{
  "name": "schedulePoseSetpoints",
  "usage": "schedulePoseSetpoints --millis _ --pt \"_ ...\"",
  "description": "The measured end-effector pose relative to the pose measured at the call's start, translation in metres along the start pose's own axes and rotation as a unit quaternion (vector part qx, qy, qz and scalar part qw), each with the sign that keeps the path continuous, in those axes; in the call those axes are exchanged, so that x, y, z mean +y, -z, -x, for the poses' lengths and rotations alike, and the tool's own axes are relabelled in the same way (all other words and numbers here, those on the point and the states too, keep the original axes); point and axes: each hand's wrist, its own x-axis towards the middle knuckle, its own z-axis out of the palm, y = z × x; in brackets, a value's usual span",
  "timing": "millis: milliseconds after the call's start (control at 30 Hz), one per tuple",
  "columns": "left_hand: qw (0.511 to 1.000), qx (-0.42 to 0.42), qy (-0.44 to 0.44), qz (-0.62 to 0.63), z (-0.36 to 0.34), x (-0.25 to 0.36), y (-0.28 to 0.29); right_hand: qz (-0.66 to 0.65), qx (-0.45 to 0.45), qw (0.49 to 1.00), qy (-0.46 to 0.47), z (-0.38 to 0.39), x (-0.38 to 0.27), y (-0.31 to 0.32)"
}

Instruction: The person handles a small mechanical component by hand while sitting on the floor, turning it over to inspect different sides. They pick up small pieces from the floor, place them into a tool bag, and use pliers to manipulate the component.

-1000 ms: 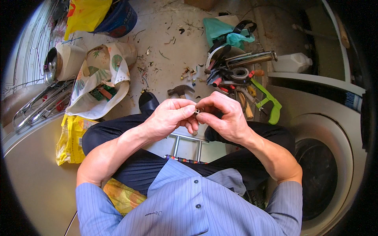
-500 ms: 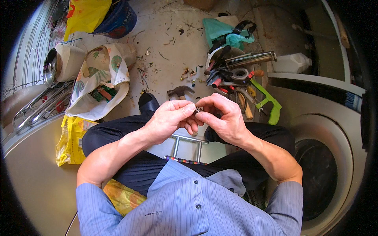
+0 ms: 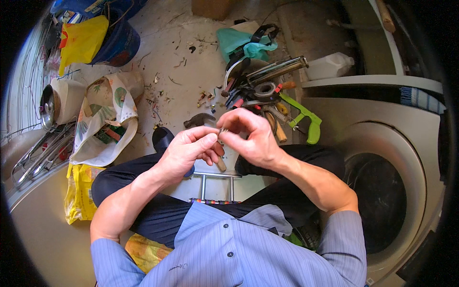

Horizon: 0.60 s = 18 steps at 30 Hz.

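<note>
Fingers (image 3: 208,139) of L hand (image 3: 188,147) & R hand (image 3: 252,137) clamped on sm. shiny bit (image 3: 223,130); hammer (image 3: 199,120) just beyond. Prob. mid-fiddle w/ bit; next move needs steady pinch.

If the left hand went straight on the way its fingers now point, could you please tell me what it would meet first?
The left hand would probably first meet the small metallic piece between the two hands, then likely the right hand, just ahead toward the upper right; depth is unclear in this view.
</note>
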Motion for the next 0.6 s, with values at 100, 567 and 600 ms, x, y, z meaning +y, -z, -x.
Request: schedulePoseSetpoints --millis 100,567,600 --pt "0.995 0.023 0.004 -0.100 -0.001 0.009 -0.002 0.000 0.068 0.997 -0.044 -0.024 0.024 0.026" --pt "0.967 -0.012 -0.039 -0.253 0.012 0.009 -0.004 0.491 0.130 0.861 -0.034 -0.039 0.128 0.134" --pt "0.961 -0.009 -0.054 -0.269 0.013 0.009 -0.005 0.512 0.122 0.850 -0.019 -0.039 0.128 0.134"
